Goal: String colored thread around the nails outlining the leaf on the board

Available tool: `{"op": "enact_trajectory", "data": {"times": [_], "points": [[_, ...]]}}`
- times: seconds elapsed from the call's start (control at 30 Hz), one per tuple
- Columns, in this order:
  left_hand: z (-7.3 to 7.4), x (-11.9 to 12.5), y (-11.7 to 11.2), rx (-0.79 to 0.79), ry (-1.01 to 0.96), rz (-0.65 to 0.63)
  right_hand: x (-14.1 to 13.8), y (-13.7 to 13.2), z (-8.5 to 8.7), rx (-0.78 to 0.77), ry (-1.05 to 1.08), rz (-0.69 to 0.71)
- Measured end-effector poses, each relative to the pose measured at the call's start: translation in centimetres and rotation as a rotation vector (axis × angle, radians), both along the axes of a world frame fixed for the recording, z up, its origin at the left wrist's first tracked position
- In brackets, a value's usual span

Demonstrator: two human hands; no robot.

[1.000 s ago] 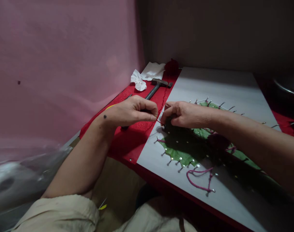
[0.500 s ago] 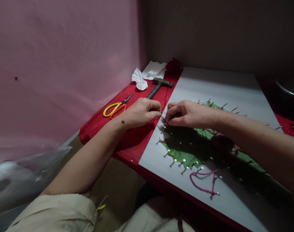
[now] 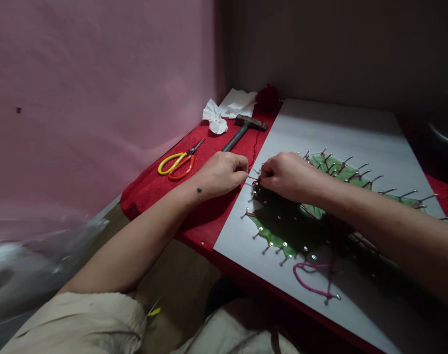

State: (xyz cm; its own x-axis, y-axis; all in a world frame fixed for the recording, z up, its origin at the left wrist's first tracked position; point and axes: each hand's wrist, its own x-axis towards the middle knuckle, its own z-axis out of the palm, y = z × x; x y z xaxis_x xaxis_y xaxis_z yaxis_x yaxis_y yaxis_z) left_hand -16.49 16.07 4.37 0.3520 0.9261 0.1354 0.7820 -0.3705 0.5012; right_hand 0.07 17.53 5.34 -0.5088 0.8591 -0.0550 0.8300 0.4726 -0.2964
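Observation:
A white board (image 3: 319,128) lies on a red cloth (image 3: 161,184). A green paper shape (image 3: 279,231) on it is ringed by several nails (image 3: 356,169), and pink-red yarn (image 3: 312,287) runs between some of them. My left hand (image 3: 222,174) is closed in a pinch on the yarn at the board's left edge. My right hand (image 3: 288,174) is closed too, fingers pinched on the same yarn at a nail by the shape's left tip. The two hands sit a finger's width apart.
Yellow and orange scissors (image 3: 177,164) and a hammer (image 3: 242,130) lie on the red cloth left of the board. Crumpled white tissue (image 3: 216,120) and a dark red yarn ball (image 3: 268,96) sit at the back. A pink wall rises on the left. A metal bowl (image 3: 445,135) stands far right.
My left hand has shifted right toward the board's edge, uncovering the scissors. Both hands have drawn closer together at the nail, and the view has tilted slightly.

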Motion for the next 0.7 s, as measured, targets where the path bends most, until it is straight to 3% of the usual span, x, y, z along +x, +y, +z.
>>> {"op": "enact_trajectory", "data": {"times": [0.23,0.43,0.7], "points": [[-0.3,-2.1,-1.2,-0.087,0.204,0.056,0.3,0.1,-1.0,0.185,-0.135,0.115],[-0.7,-3.1,-2.3,-0.201,0.14,0.01,2.2,-0.7,-1.4,0.242,0.098,0.234],[-1.1,-3.1,-3.1,-0.165,0.13,0.02,2.9,-1.4,-1.2,0.34,0.007,0.438]]}}
